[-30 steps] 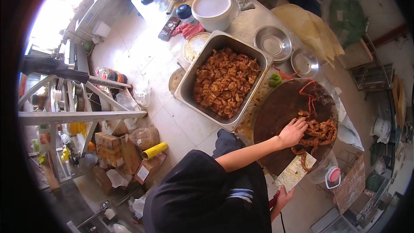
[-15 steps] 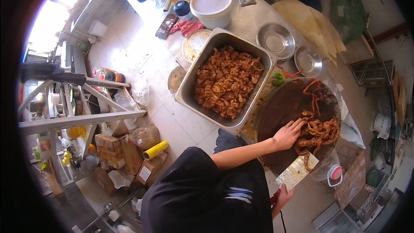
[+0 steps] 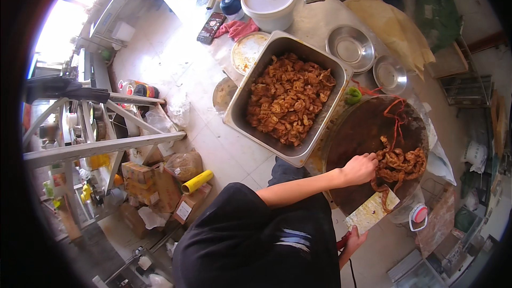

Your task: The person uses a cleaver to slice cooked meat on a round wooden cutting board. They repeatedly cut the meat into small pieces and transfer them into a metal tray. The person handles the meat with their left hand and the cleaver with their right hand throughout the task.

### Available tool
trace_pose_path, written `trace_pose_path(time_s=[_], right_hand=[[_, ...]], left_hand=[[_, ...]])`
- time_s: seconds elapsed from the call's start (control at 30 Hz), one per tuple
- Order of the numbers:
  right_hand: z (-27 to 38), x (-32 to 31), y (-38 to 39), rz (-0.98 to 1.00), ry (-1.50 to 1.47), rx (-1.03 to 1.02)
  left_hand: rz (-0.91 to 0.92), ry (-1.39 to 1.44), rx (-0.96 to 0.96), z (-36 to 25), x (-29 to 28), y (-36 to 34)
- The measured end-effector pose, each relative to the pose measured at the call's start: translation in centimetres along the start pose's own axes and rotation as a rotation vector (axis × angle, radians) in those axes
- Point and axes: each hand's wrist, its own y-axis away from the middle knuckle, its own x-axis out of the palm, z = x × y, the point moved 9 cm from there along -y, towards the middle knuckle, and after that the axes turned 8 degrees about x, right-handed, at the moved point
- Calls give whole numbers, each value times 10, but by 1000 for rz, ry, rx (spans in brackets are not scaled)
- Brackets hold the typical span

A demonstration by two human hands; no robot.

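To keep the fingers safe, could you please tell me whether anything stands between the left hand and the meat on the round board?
Nothing visible does: the left hand is right at the left edge of the meat. The knife is on the near side and the red string toward the far side, neither between them.

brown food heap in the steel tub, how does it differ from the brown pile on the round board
The tub heap has short, chunky pieces; the board pile has longer, curling strips. The tub heap is larger, the board pile smaller. The left hand is at the board pile's edge, while no hand is at the tub heap. Both are reddish brown.
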Motion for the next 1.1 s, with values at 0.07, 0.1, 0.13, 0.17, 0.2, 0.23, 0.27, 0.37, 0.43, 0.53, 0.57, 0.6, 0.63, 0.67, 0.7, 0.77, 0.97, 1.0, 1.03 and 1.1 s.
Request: trace_pose_path(time_s=[0.07,0.1,0.13,0.17,0.2,0.23,0.27,0.37,0.43,0.53,0.57,0.6,0.63,0.67,0.7,0.77,0.97,1.0,1.03,1.1], right_hand=[[2,5,2,22,1,-29],[3,5,2,31,4,-45],[3,4,2,27,10,-57],[4,4,2,27,16,-70],[5,5,2,25,21,-83],[5,5,2,21,25,-73],[6,6,5,19,26,-62],[9,10,6,19,9,-72],[8,8,4,21,5,-71],[5,8,4,33,11,-55],[9,10,6,32,5,-70],[12,11,7,32,-1,-85],[13,12,6,34,1,-93],[13,12,6,39,5,-97],[13,12,6,44,8,-102],[8,10,3,53,0,-85],[13,12,8,45,20,-96],[13,14,11,56,20,-98],[13,16,13,62,12,-90],[13,13,14,33,-14,-92]], left_hand=[[3,171,-41,-12,-24,-9],[-20,215,-20,-20,-35,-15],[-43,260,0,-28,-44,-20],[-67,302,21,-34,-55,-25],[-51,329,14,-38,-61,-31],[-101,355,85,-48,-72,-36],[-151,378,157,-59,-84,-40],[-126,424,201,-87,-113,-55],[-75,404,200,-102,-125,-64],[-63,361,229,-113,-130,-76],[-68,344,260,-117,-131,-81],[-72,327,292,-120,-132,-85],[-77,311,324,-125,-133,-87],[-66,306,347,-131,-133,-87],[-54,302,370,-138,-133,-86],[-20,290,418,-153,-128,-83],[36,364,489,-188,-111,-65],[45,368,497,-187,-109,-62],[55,371,503,-183,-106,-58],[79,404,551,-175,-95,-53]])
